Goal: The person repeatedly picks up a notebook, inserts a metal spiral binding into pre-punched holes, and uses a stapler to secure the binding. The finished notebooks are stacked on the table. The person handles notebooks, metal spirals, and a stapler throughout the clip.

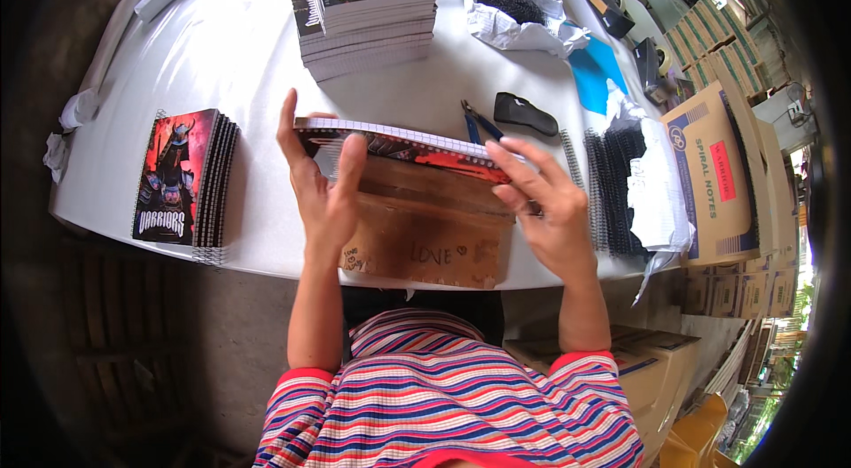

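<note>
A notebook (403,144) with a red and black cover and white pages is raised on its long side, its punched edge toward me. My left hand (321,189) grips its left end, thumb in front and fingers behind. At the right end, my right hand (557,209) has its bent fingers and thumb closed on the corner. Whether a wire is threaded there, I cannot make out. Just below the notebook sits a worn brown wooden block (417,242) with handwriting on its front, at the table's near edge.
Spiral-bound notebooks (177,180) are stacked at left. A taller notebook pile (368,25) stands behind. Blue-handled pliers (479,124) and a black pouch (525,113) lie beyond my right hand. Black coils (613,189), crumpled paper (660,202) and a cardboard box (714,175) are on the right.
</note>
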`<state>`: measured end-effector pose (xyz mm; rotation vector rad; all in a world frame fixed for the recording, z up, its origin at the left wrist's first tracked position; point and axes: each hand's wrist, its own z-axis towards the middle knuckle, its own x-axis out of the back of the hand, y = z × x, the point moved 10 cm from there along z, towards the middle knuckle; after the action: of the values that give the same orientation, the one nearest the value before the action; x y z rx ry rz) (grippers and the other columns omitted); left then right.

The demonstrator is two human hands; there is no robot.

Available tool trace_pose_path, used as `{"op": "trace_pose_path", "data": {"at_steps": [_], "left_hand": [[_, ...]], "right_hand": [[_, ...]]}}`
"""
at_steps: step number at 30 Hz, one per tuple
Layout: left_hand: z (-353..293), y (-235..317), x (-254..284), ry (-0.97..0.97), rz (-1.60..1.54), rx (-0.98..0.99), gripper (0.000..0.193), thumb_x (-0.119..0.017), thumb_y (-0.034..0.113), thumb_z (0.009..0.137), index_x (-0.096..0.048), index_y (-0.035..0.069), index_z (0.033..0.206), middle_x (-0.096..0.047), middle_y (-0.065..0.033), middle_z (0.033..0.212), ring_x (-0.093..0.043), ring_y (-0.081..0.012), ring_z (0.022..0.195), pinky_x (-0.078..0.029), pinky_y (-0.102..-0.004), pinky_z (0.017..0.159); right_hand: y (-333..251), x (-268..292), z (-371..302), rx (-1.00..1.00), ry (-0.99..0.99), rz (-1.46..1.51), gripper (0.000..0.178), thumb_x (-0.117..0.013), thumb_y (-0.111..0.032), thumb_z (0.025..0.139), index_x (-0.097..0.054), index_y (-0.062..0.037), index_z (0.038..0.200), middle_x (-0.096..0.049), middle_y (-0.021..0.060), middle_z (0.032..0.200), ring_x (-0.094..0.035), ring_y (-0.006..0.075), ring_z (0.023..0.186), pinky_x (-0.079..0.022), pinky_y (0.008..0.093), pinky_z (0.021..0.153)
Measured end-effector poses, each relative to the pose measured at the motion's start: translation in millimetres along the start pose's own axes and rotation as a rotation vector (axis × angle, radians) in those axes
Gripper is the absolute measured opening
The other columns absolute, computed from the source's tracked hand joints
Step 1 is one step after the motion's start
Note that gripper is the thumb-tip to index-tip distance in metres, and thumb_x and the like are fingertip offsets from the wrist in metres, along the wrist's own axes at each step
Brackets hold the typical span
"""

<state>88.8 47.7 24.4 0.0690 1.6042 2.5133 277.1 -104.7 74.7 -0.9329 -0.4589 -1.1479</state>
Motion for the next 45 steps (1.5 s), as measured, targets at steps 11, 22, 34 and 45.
{"op": "trace_pose_path", "data": {"at_steps": [11, 22, 34, 45], "left_hand": [[-8, 23, -15, -0.185, 0.468, -0.389, 0.037, -0.066, 0.009, 0.081, -0.055, 0.006, 0.117, -0.053, -0.0062, 0.1, -0.048, -0.0186, 0.096, -0.036, -0.0307, 0.087], [18, 129, 26, -0.009, 0.048, -0.613, 0.037, -0.062, 0.007, 0.084, -0.048, 0.0, 0.118, -0.052, -0.0081, 0.106, -0.05, -0.012, 0.089, -0.041, -0.0223, 0.078], [-71, 23, 36, -0.245, 0.316, -0.364, 0.064, -0.069, -0.002, 0.075, -0.035, 0.004, 0.129, -0.036, -0.0135, 0.119, -0.043, -0.0229, 0.105, -0.036, -0.036, 0.092], [-64, -21, 38, -0.193, 0.005, -0.037, 0.121, -0.079, 0.0, 0.064, 0.013, 0.013, 0.142, -0.049, -0.0081, 0.1, -0.049, -0.0166, 0.085, -0.044, -0.0293, 0.079]], "right_hand": [[9, 7, -6, -0.084, 0.045, 0.067, 0.048, -0.068, -0.002, 0.074, -0.057, -0.0126, 0.118, -0.065, 0.0102, 0.095, -0.064, 0.0249, 0.08, -0.052, 0.0305, 0.068], [-61, 82, 25, 0.115, 0.431, 0.237, 0.035, -0.065, 0.012, 0.07, -0.065, -0.0005, 0.103, -0.067, 0.0115, 0.093, -0.061, 0.0165, 0.071, -0.048, 0.024, 0.064], [-40, -7, -46, -0.11, -0.002, 0.166, 0.059, -0.064, 0.011, 0.07, -0.054, -0.01, 0.124, -0.055, 0.0118, 0.103, -0.053, 0.0215, 0.065, -0.048, 0.0307, 0.06], [-29, -38, -50, -0.188, -0.036, 0.471, 0.088, -0.044, 0.022, 0.073, -0.006, -0.0108, 0.145, -0.053, 0.0159, 0.105, -0.059, 0.0192, 0.088, -0.049, 0.0272, 0.073]]}}
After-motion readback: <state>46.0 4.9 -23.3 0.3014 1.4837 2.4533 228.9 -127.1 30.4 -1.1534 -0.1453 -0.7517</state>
